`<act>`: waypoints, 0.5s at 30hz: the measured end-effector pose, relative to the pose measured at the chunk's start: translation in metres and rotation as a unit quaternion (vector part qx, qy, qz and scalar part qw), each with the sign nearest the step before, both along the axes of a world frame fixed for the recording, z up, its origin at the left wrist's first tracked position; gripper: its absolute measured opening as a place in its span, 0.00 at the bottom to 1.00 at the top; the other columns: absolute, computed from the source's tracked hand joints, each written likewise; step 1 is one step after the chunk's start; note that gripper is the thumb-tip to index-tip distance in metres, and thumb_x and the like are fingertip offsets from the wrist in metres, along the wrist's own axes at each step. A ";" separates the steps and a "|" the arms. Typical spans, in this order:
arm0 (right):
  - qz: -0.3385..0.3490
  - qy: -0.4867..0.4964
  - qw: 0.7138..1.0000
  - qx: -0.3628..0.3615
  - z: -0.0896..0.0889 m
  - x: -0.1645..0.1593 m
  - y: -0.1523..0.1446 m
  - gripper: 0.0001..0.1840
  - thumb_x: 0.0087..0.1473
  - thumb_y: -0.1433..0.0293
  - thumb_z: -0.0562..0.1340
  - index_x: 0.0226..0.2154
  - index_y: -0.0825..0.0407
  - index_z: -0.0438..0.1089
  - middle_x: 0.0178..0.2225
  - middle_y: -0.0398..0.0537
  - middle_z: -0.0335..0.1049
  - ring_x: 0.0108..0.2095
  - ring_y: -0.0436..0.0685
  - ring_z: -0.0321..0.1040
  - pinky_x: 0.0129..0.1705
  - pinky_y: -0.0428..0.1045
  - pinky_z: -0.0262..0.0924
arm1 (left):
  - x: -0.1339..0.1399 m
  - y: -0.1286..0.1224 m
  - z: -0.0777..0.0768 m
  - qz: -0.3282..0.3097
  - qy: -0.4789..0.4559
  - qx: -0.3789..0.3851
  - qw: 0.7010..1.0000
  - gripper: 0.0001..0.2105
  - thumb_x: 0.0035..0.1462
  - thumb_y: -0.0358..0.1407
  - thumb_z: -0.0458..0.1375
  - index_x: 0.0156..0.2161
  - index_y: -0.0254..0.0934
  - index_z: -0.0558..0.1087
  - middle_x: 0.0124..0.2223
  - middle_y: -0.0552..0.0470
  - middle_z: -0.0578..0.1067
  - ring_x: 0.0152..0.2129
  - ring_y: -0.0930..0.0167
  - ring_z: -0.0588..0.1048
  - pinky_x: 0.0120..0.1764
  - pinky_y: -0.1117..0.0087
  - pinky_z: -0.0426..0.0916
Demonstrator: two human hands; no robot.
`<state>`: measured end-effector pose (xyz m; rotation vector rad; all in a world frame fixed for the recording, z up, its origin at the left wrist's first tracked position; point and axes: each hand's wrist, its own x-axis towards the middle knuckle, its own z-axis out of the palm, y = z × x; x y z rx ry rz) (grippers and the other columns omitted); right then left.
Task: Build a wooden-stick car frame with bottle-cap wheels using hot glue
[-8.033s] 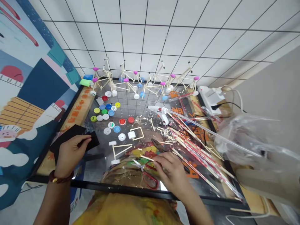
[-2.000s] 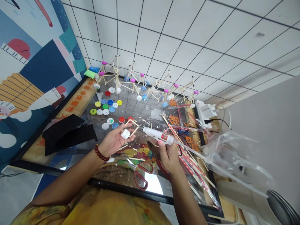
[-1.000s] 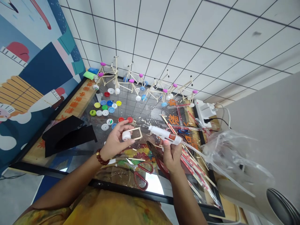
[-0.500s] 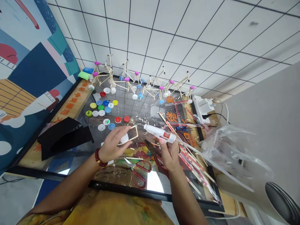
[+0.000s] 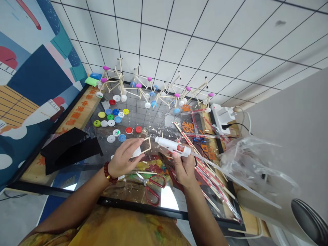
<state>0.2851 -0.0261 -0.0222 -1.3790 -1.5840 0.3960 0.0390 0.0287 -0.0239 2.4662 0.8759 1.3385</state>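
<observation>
Between the thumb and fingers of my left hand (image 5: 125, 155) is a small frame of thin wooden sticks (image 5: 150, 144), together with a white bottle cap (image 5: 136, 152). My right hand (image 5: 185, 169) is wrapped round a white hot glue gun (image 5: 169, 145), its nozzle pointing left at the stick frame, a short gap apart. A long clear glue stick (image 5: 230, 176) trails from the gun's back end. Below the hands lie red-handled scissors (image 5: 148, 184), partly open. Pliers (image 5: 167, 165) rest under my right hand, which hides part of them.
Loose bottle caps (image 5: 110, 117) in several colours lie at the left. Stick figures with caps and pink knobs (image 5: 138, 85) line the back edge. Wooden sticks in red wrappers (image 5: 210, 181), a power strip (image 5: 222, 114) and a plastic bag (image 5: 253, 157) are at right; black sheets (image 5: 69, 150) at left.
The glue gun has shifted slightly left, its nozzle closer to the stick frame. My left hand has tilted a little, and less of the white cap shows.
</observation>
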 end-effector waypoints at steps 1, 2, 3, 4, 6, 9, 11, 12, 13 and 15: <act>0.002 -0.008 1.000 0.002 0.001 0.000 0.000 0.10 0.64 0.65 0.55 0.46 0.51 0.63 0.44 0.53 0.65 0.43 0.59 0.67 0.45 0.57 0.63 | 0.000 0.000 0.000 0.002 0.003 0.000 1.000 0.35 0.55 0.27 0.63 0.65 0.42 0.55 0.53 0.40 0.75 0.51 0.60 0.73 0.48 0.56 0.75; 0.004 -0.012 1.000 0.003 0.001 0.000 0.000 0.10 0.64 0.65 0.54 0.45 0.51 0.64 0.44 0.53 0.65 0.43 0.59 0.67 0.45 0.58 0.63 | 0.000 0.000 0.001 0.004 0.005 0.000 1.000 0.35 0.55 0.27 0.62 0.65 0.43 0.54 0.53 0.40 0.75 0.51 0.60 0.73 0.48 0.56 0.75; 0.006 -0.013 1.000 0.003 0.002 0.000 0.000 0.09 0.64 0.66 0.54 0.45 0.51 0.64 0.43 0.53 0.65 0.43 0.59 0.67 0.45 0.58 0.63 | 0.001 0.000 0.002 0.005 0.007 0.000 1.000 0.35 0.55 0.27 0.62 0.65 0.43 0.54 0.53 0.40 0.75 0.51 0.60 0.74 0.48 0.56 0.75; 0.007 -0.013 1.000 0.004 0.002 0.000 0.000 0.09 0.64 0.66 0.54 0.45 0.51 0.64 0.43 0.52 0.65 0.43 0.59 0.67 0.45 0.58 0.63 | 0.001 0.000 0.002 0.006 0.010 0.002 1.000 0.35 0.55 0.27 0.62 0.65 0.42 0.54 0.53 0.39 0.75 0.51 0.60 0.74 0.48 0.56 0.75; 0.006 -0.012 1.000 0.006 0.002 0.000 0.000 0.09 0.63 0.67 0.55 0.46 0.51 0.63 0.44 0.53 0.64 0.43 0.60 0.67 0.45 0.58 0.63 | 0.001 0.000 0.004 0.004 0.012 0.011 1.000 0.35 0.55 0.26 0.62 0.66 0.41 0.54 0.52 0.39 0.75 0.51 0.60 0.74 0.48 0.56 0.74; 0.005 -0.024 1.000 0.018 0.003 0.000 0.000 0.11 0.63 0.67 0.55 0.47 0.50 0.62 0.44 0.54 0.64 0.44 0.60 0.67 0.45 0.58 0.64 | 0.002 0.001 0.006 -0.001 0.015 0.028 0.999 0.36 0.54 0.25 0.62 0.66 0.38 0.54 0.51 0.37 0.75 0.51 0.60 0.74 0.49 0.56 0.73; 0.001 -0.037 0.999 0.030 0.002 0.001 -0.001 0.11 0.63 0.67 0.55 0.48 0.50 0.62 0.44 0.54 0.64 0.43 0.60 0.67 0.45 0.58 0.64 | 0.002 0.001 0.007 0.000 0.019 0.030 0.999 0.37 0.54 0.25 0.62 0.66 0.38 0.54 0.52 0.37 0.75 0.51 0.61 0.73 0.49 0.56 0.73; -0.001 -0.041 0.999 0.033 0.002 0.001 -0.001 0.12 0.62 0.67 0.55 0.48 0.50 0.61 0.44 0.54 0.64 0.44 0.61 0.67 0.45 0.58 0.64 | 0.002 0.001 0.007 0.001 0.022 0.031 0.999 0.37 0.54 0.25 0.62 0.66 0.39 0.53 0.52 0.37 0.75 0.51 0.61 0.74 0.49 0.55 0.73; -0.003 -0.041 0.999 0.032 0.001 0.002 -0.001 0.12 0.62 0.66 0.56 0.48 0.50 0.61 0.44 0.54 0.65 0.44 0.61 0.67 0.45 0.59 0.64 | 0.002 0.001 0.007 0.002 0.025 0.032 0.999 0.37 0.54 0.25 0.62 0.66 0.39 0.53 0.52 0.37 0.75 0.51 0.61 0.74 0.49 0.55 0.74; -0.007 -0.034 0.999 0.019 -0.001 0.002 -0.002 0.13 0.62 0.66 0.56 0.49 0.50 0.61 0.44 0.54 0.65 0.44 0.61 0.67 0.46 0.59 0.64 | 0.002 0.001 0.007 0.002 0.028 0.037 0.999 0.37 0.55 0.26 0.62 0.67 0.40 0.52 0.52 0.38 0.75 0.51 0.61 0.74 0.49 0.55 0.74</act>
